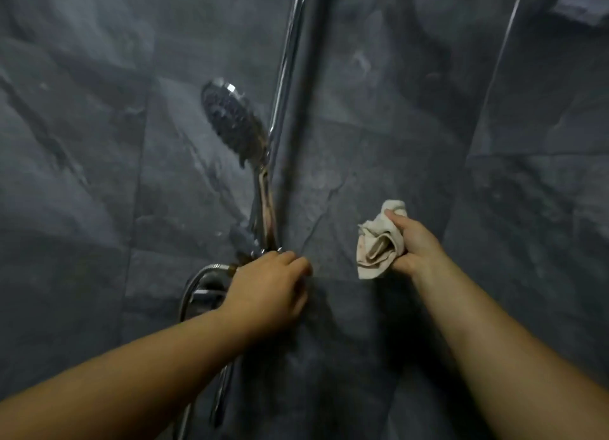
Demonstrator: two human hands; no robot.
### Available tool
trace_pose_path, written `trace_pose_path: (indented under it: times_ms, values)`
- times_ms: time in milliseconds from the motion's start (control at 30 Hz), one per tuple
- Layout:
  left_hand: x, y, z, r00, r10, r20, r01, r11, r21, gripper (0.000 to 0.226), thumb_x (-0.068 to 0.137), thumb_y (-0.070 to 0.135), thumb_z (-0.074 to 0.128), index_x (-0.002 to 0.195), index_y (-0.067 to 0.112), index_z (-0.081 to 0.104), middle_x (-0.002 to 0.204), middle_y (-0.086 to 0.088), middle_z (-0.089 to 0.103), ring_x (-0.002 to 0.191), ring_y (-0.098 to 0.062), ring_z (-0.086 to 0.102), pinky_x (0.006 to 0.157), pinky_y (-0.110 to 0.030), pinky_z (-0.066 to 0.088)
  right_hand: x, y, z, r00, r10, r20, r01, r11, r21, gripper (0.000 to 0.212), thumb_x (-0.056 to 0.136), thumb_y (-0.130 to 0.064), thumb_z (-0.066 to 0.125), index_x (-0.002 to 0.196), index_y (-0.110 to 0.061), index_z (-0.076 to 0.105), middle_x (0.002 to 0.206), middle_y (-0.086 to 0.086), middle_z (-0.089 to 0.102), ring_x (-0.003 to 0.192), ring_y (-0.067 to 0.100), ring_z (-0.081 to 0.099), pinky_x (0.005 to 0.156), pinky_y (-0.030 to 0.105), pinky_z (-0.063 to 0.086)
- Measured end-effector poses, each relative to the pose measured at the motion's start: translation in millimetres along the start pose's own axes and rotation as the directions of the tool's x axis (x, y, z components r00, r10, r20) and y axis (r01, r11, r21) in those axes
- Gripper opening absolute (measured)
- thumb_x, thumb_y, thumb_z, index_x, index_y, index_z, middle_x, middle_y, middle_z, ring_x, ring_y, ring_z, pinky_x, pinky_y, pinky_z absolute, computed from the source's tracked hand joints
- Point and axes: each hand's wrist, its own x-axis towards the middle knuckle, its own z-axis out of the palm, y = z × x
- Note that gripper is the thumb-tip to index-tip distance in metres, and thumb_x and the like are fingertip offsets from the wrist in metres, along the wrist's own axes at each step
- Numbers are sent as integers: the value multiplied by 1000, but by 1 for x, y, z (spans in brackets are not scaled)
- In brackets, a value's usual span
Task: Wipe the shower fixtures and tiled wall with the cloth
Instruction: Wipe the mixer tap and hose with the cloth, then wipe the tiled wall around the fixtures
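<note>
Presently, the cloth, pale and crumpled, is seen at about 4 o'clock from the frame centre, held up close to the tiled wall. Contact with the tiles cannot be confirmed. It is grasped by the right hand, whose fingers are clenched round the bunched fabric, with a loose corner hanging below the fist.

At 8 o'clock from the cloth, well apart from it, the left hand is placed at the foot of the handset handle. Its fingers are curled there. Whether the fitting beneath is gripped cannot be told, as it is covered by the hand.

The shower head is noted at 11 o'clock from the centre, tilted, its dark nozzle face in view. A chrome rail is run from 12 o'clock down to the left hand, just beside the handle. A chrome hose is looped at 9 o'clock from the left hand. A pale ledge is partly seen at 2 o'clock, at the frame edge.
</note>
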Motion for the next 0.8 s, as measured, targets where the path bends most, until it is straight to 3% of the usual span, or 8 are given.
trace_pose_path:
  times_ms: [100,200,267,333,400,533,633,800]
  values:
    - [52,25,-14,997,-4,-73,-2,997,-74,28,92,37,44,118,29,51,112,8,55,106,-13,49,84,-25,40,15,-49,14,974,-220,57,225,968,-112,24,84,10,50,88,-14,46,65,13,47,47,19,53,46,28,48]
    - [118,36,-32,988,-27,-153,12,995,-97,30,91,30,48,119,23,54,115,-1,57,109,-22,50,92,-32,41,25,-96,37,869,-494,20,490,855,-170,25,81,11,55,91,-12,57,84,22,61,60,23,61,59,35,52]
    - [162,39,-46,982,-71,-173,56,994,-90,34,90,29,48,122,20,53,121,-6,55,114,-27,47,96,-34,39,30,-122,52,750,-661,29,646,723,-244,23,83,1,61,98,-16,59,94,16,66,73,24,64,71,39,53]
    - [201,41,-66,975,-109,-192,98,993,-69,39,90,28,47,127,18,50,130,-9,50,119,-30,44,100,-35,35,39,-141,64,584,-800,135,749,468,-470,24,83,-12,64,105,-24,60,97,5,67,86,21,65,81,39,54]
    - [230,43,-79,972,-164,-169,150,984,-92,44,91,28,46,134,17,44,138,-11,43,125,-32,38,103,-37,32,50,-151,71,449,-857,254,748,204,-632,31,79,-20,64,108,-31,63,103,-3,68,96,18,64,87,39,53]
    - [265,35,-76,975,-216,-44,211,974,-85,59,90,27,49,144,17,28,152,-8,21,139,-33,18,112,-43,24,74,-158,77,312,-887,340,709,-20,-705,36,80,-8,58,109,-28,66,108,-2,69,102,18,62,89,25,48]
    - [289,23,-73,976,-215,-16,215,977,2,72,90,33,52,148,21,11,158,-2,-5,144,-32,-6,116,-46,11,96,-182,75,27,-913,406,595,-312,-741,39,77,-4,55,112,-16,67,115,5,66,107,27,58,90,18,33]
    - [312,14,-69,962,-233,-146,243,969,52,75,90,37,49,149,22,6,158,-1,0,144,-33,0,116,-50,12,147,-167,74,67,-879,472,351,-422,-836,54,85,-41,42,130,-14,55,143,20,42,129,41,39,110,46,24]
